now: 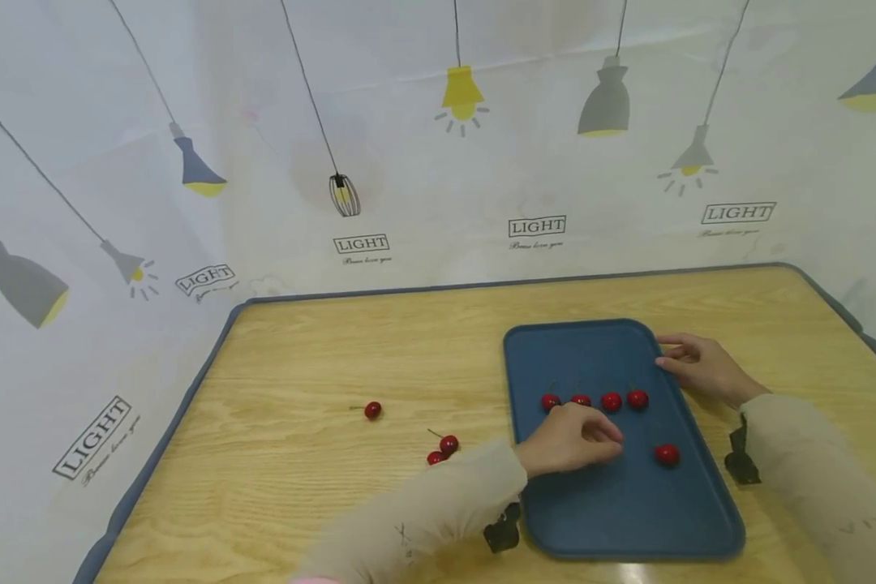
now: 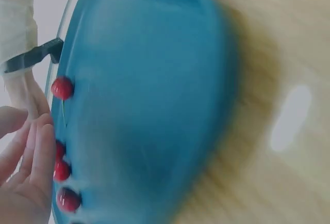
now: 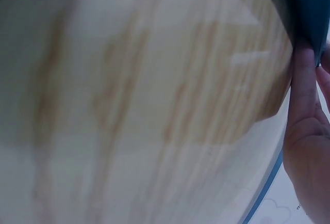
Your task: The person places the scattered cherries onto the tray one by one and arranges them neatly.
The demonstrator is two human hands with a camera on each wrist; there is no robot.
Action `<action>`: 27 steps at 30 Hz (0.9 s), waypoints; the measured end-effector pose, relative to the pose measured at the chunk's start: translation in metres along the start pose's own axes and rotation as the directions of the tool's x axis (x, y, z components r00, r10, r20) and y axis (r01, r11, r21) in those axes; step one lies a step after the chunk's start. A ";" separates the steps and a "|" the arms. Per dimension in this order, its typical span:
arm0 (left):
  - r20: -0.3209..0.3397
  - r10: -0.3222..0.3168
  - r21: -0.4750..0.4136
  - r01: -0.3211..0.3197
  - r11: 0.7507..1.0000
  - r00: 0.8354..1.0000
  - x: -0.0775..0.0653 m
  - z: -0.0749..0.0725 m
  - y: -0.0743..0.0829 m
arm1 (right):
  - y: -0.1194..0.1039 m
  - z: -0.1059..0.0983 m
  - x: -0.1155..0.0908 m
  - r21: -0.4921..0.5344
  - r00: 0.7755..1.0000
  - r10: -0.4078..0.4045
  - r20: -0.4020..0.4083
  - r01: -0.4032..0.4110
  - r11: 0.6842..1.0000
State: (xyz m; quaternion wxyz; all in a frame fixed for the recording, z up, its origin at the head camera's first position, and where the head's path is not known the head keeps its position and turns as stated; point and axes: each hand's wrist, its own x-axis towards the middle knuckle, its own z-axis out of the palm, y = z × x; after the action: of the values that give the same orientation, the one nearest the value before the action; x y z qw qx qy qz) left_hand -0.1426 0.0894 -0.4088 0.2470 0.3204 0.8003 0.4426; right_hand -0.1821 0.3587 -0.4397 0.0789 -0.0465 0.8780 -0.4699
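Note:
A blue tray (image 1: 628, 519) lies on the table with several red cherries (image 1: 611, 401) in a row across its middle. One more cherry (image 1: 667, 455) sits nearer the tray's right side. Above the tray, just in front of the row, is my left hand (image 1: 573, 438), its fingers loosely bent. Nothing shows between thumb and fingers in the left wrist view, where the hand (image 2: 33, 167) partly covers the row. My right hand (image 1: 708, 369) holds the tray's right edge, thumb at the rim. In the right wrist view, fingers (image 3: 304, 79) reach against the tray's edge (image 3: 309, 12).
Left of the tray, a stemmed cherry (image 1: 373, 410) lies on the wooden table (image 1: 277, 470). Two cherries (image 1: 448, 444) lie close together beside my left sleeve, which partly hides one. A light wall covering (image 1: 423, 162) printed with lamps stands behind the table.

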 end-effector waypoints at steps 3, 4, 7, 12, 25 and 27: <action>0.012 0.045 0.005 -0.045 0.999 0.999 -0.011 -0.015 -0.005 | 0.001 0.000 0.000 0.005 1.000 -0.006 -0.004 0.006 1.000; 0.005 0.060 0.020 -0.060 0.998 0.998 -0.015 -0.020 -0.007 | 0.001 0.000 0.000 0.010 1.000 -0.002 -0.002 0.002 1.000; -0.020 0.077 0.018 -0.077 0.997 0.997 -0.028 -0.037 -0.013 | 0.001 0.000 0.000 0.005 1.000 0.011 0.008 -0.011 1.000; -0.084 0.077 0.026 -0.075 0.997 0.993 -0.048 -0.068 -0.023 | -0.002 0.000 0.000 0.005 1.000 0.018 0.016 -0.018 1.000; -0.283 -0.032 0.069 0.053 0.996 0.958 -0.106 -0.133 -0.068 | -0.004 -0.001 -0.001 0.008 0.999 0.023 0.027 -0.023 1.000; -0.332 -0.039 0.083 0.070 0.994 0.942 -0.114 -0.141 -0.075 | -0.004 -0.001 -0.001 0.013 0.999 0.024 0.028 -0.024 1.000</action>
State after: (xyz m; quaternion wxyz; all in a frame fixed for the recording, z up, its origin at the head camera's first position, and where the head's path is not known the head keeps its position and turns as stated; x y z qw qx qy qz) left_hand -0.1841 -0.1022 -0.3925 0.1064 0.2306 0.8587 0.4451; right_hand -0.1813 0.3573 -0.4360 0.0971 -0.0421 0.8741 -0.4742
